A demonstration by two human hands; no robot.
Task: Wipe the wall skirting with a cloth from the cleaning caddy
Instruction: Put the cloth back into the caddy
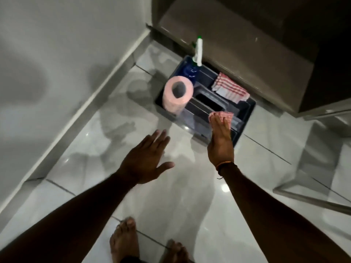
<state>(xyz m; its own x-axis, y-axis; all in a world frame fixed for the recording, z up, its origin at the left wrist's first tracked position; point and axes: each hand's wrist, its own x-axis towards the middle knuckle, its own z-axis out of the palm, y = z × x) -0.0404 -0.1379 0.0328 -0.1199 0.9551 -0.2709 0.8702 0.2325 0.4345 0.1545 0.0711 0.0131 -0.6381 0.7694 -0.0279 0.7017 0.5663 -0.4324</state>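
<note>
A dark blue cleaning caddy [245, 118] stands on the tiled floor against a brown cabinet. In it are a pink paper roll [177, 93], a blue spray bottle [191, 70] with a white trigger, and a folded red-and-white striped cloth [229, 88]. My right hand [220, 141] reaches into the caddy's near compartment, its fingertips touching a red checked cloth [225, 115]; a firm grip cannot be seen. My left hand [146, 158] hovers open over the floor, left of the caddy. The white wall skirting [91, 99] runs diagonally along the wall at left.
A brown cabinet [237, 44] rises behind the caddy. A glass panel edge [311, 198] stands at the right. My bare feet [123, 242] are on the glossy white tiles at the bottom.
</note>
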